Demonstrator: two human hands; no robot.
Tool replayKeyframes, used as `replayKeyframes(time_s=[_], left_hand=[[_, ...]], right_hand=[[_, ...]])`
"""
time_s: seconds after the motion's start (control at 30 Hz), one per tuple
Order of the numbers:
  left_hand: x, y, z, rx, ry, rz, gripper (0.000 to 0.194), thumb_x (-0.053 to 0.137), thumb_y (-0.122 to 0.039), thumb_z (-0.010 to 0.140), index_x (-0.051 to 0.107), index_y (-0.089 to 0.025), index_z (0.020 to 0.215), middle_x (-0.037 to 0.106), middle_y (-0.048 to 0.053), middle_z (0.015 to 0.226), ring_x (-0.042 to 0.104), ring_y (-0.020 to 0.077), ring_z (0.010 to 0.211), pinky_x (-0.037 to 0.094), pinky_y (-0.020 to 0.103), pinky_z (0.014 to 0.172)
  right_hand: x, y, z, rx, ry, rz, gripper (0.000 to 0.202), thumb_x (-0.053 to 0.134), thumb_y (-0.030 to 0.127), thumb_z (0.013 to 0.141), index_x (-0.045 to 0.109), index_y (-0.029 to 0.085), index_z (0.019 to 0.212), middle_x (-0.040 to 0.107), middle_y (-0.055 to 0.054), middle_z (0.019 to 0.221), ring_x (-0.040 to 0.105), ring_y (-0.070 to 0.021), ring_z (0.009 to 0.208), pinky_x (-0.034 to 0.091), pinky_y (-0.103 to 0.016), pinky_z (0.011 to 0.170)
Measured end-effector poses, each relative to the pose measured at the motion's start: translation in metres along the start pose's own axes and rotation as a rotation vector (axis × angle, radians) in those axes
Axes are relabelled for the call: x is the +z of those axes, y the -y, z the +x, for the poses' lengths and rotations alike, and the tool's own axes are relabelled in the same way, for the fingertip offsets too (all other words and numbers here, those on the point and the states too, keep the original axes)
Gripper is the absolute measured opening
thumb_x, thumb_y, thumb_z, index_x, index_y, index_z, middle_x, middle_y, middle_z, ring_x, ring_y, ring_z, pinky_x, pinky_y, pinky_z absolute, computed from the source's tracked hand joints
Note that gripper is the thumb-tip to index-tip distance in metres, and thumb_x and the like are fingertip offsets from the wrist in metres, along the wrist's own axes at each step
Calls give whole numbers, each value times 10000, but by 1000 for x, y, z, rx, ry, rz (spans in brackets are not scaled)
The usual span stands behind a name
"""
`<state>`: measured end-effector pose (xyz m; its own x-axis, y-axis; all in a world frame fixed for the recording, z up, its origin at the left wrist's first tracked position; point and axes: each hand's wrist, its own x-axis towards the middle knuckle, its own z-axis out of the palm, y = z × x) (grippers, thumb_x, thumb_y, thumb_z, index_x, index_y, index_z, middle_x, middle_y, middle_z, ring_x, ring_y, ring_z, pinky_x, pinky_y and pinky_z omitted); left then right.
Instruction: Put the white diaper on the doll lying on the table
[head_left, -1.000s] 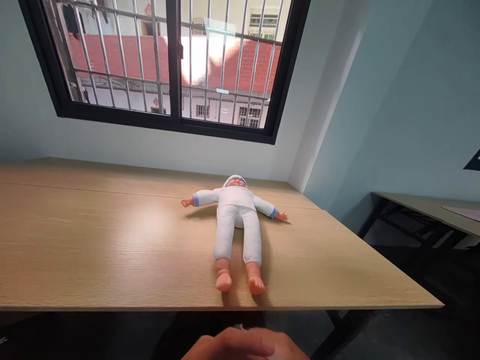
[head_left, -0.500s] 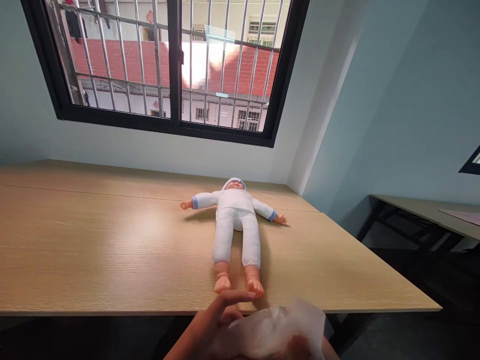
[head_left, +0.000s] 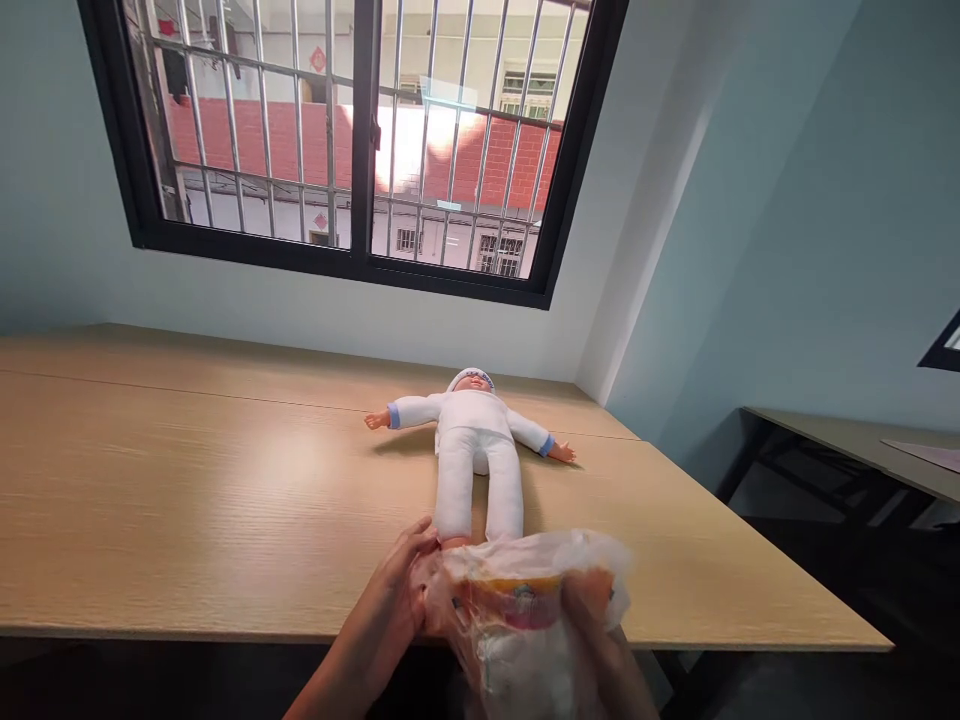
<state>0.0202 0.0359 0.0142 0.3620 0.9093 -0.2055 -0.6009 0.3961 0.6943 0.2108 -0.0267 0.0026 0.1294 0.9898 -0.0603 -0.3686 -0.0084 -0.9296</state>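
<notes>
A doll (head_left: 472,430) in white clothes with blue cuffs and a white cap lies on its back on the wooden table (head_left: 187,500), arms spread. In front of its legs, over the table's near edge, is a crinkled translucent plastic bag (head_left: 525,640) with an orange and pink print; it hides the doll's feet. My left hand (head_left: 397,590) is closed on the bag's left side. My right hand (head_left: 589,610) is at the bag's right side, partly inside or behind the plastic and blurred, so its fingers cannot be made out.
Beyond the table is a wall with a barred, black-framed window (head_left: 360,265). A second table (head_left: 825,440) stands at the right, with a pale pink sheet (head_left: 930,455) on it.
The bag has risen and spread out, now covering the doll's feet. My left hand has moved up and left to the bag's edge. The view has shifted slightly.
</notes>
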Motion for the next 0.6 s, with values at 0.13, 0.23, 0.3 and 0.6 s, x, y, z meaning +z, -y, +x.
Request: replayKeyframes(time_s=[0.13,0.23,0.3,0.6], left_hand=[[9,5,5,-184,73,-146,280,590,-330,900,627,-102,1058,727,89,902,686,177,710,526,274,673],[15,13,12,-227,156,-295,328,554,-420,928,652,-115,997,722,73,806,687,191,704,521,280,670],[20,18,16,-178,230,-380,390,551,-497,923,676,-127,928,707,59,742,680,192,697,519,273,662],[37,17,24,-164,459,-558,579,591,-759,761,695,-214,929,698,43,915,658,204,746,535,330,690]], right_hand=[[-5,-3,7,-6,8,1,803,600,751,772,638,108,1252,742,-151,952,676,-372,1042,536,-510,905],[-11,-6,12,-22,30,-18,805,541,784,784,673,112,1208,745,-165,944,678,-387,1038,544,-532,882],[-14,-7,16,-26,31,-15,816,541,795,772,674,121,1211,745,-168,970,678,-394,1042,545,-541,884],[-34,121,34,-233,-215,-9,599,788,553,709,697,136,1130,713,-177,1132,699,-351,1002,588,-355,693]])
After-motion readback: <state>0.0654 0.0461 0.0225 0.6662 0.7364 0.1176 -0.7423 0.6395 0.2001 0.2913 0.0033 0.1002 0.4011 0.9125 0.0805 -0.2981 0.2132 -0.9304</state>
